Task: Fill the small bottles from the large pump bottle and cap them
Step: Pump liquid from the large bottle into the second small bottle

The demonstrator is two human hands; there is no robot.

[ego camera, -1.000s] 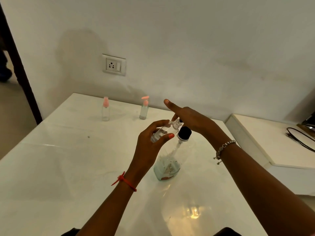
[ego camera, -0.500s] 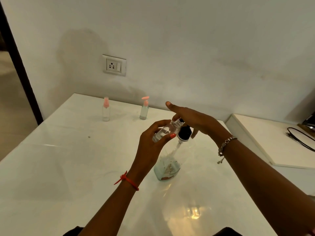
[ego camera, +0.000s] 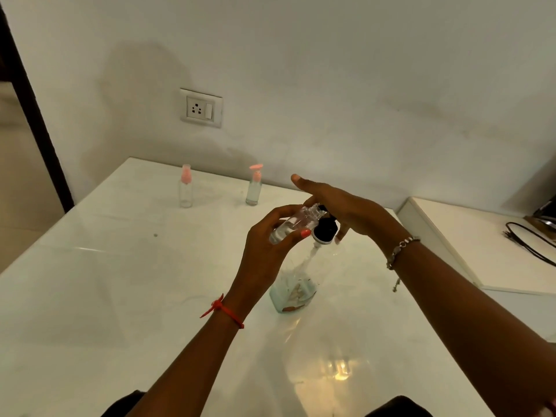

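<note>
Head view: the left hand [ego camera: 264, 251] grips a small clear bottle [ego camera: 290, 225], tilted, its neck against the black pump head [ego camera: 325, 230] of the large pump bottle [ego camera: 296, 284]. That bottle stands mid-worktop [ego camera: 120, 281], directly below both hands. The right hand [ego camera: 340, 206] lies over the pump head, fingers straight, holding nothing. A pink-capped bottle [ego camera: 185, 188] and a pink-pump bottle [ego camera: 254, 186] stand upright near the far edge by the wall, well apart from the hands. Worktop surface extends wide leftward and towards the person; a white ledge [ego camera: 481, 236] carrying a black cable [ego camera: 529, 245] borders the right.
</note>
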